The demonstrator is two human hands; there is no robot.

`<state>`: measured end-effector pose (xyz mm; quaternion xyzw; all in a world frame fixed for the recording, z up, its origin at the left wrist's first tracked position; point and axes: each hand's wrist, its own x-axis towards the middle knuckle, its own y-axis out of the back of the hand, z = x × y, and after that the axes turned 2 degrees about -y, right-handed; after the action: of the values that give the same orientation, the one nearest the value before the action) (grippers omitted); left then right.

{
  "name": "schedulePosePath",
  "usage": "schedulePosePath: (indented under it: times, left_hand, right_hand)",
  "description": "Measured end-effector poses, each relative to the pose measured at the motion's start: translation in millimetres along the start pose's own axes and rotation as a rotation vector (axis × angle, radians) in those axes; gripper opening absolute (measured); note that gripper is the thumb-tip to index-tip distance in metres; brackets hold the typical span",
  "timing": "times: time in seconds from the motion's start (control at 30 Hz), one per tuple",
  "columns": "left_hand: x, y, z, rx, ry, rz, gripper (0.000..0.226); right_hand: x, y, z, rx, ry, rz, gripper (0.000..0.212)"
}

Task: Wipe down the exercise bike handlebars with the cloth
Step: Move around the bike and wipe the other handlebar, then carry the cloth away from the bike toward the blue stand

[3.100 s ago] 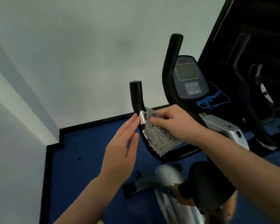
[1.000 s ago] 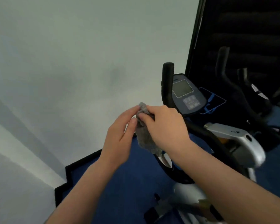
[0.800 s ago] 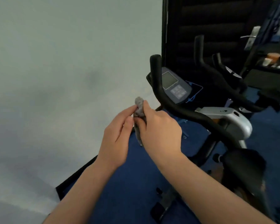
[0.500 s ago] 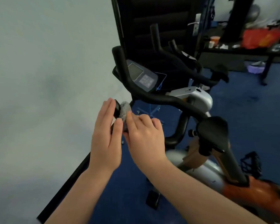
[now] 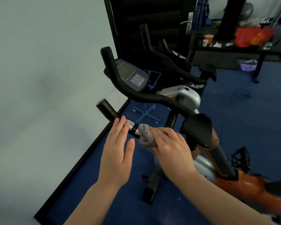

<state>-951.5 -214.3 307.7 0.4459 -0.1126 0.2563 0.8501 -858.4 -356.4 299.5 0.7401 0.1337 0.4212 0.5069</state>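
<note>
wiping the near handlebar of the exercise bike

gripping a bunched grey cloth (image 5: 146, 135), the right hand (image 5: 170, 148) has its fingers curled round the fabric and presses it against the near handlebar (image 5: 107, 110) at the spot just past the silver sensor band (image 5: 131, 126). the cloth wraps the bar there, hiding the stretch beneath it. the left hand (image 5: 116, 153) lies flat with fingers straight and together, its fingertips resting on the handlebar right beside the silver band, on the side toward the bar's free end; it clasps nothing. the two hands sit close to each other, a short length of bar and band between them.

the black tip of the near handlebar sticks out to the upper left of the left hand. the far handlebar (image 5: 136, 93) rises and curves across the middle of the view, ending in an upright grip. the console (image 5: 131, 75) with its grey screen and button pad sits behind that bar. below and to the right are the black saddle (image 5: 197, 127), the silver housing (image 5: 185, 96) and the orange frame (image 5: 250, 189), with a pedal (image 5: 241, 157) at the right. the bike stands on a blue carpet (image 5: 243, 114) next to a pale wall (image 5: 39, 78). a second bike (image 5: 169, 52) stands behind, in front of a dark door (image 5: 152, 18). at the far right a dark table (image 5: 234, 50) carries cups and a red bag (image 5: 251, 37).
</note>
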Motion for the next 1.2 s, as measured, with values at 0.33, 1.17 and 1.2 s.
schedulePosePath:
  times: [0.33, 1.17, 1.2]
  left_hand:
    - [-21.0, 9.3, 11.3, -0.016, 0.049, -0.104, 0.053]
    - [-74.3, -183.6, 257.3, -0.215, -0.609, -0.634, 0.033]
    - [-78.8, -196.4, 273.0, -0.216, -0.601, -0.628, 0.033]
  right_hand:
    - [-4.9, 17.5, 21.2, 0.048, -0.121, -0.079, 0.050]
    - [-333.8, 208.4, 148.6, -0.194, -1.147, 0.120, 0.029]
    - [-348.1, 218.1, 162.7, -0.200, -1.154, 0.111, 0.028]
